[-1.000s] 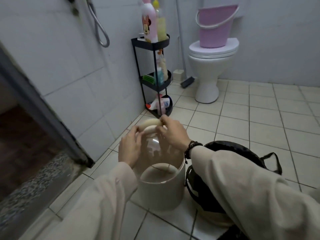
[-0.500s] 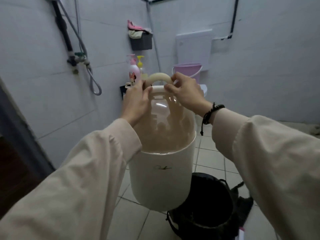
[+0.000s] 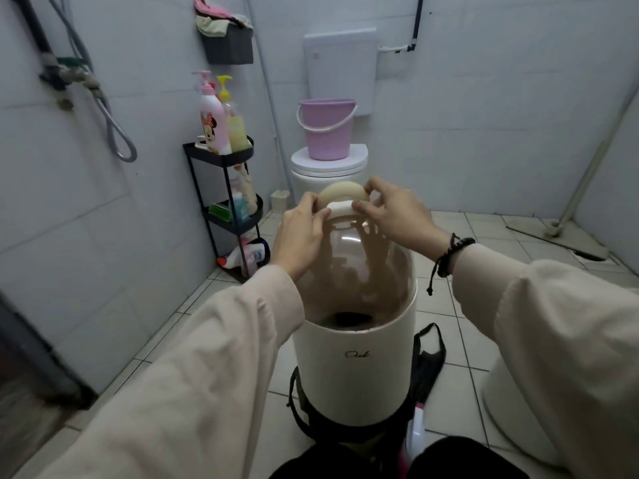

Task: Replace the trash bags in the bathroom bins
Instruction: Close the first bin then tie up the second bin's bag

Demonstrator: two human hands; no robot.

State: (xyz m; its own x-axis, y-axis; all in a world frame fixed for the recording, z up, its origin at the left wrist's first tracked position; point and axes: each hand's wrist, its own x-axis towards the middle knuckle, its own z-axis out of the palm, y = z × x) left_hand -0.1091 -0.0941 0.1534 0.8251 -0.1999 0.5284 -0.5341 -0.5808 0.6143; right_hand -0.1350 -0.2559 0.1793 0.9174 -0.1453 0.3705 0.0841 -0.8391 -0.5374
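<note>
- lowered since before, the white bin [image 3: 352, 368] now overlaps the black bag [image 3: 427, 361] beneath it.
- purple bucket [image 3: 326, 131] sits on the toilet lid [image 3: 358, 160] behind.
- left hand [image 3: 301, 236] and right hand [image 3: 397, 216] pinch the cream handle [image 3: 342, 195], fingers closed.

The white bin [image 3: 356, 368] with its clear domed lid, which stood on the tiles beside the black bag [image 3: 427, 357] a second ago, has been lifted by its handle [image 3: 342, 198] in the left hand [image 3: 301, 233] and right hand [image 3: 394, 216], and now hangs directly over the bag's open mouth.
</note>
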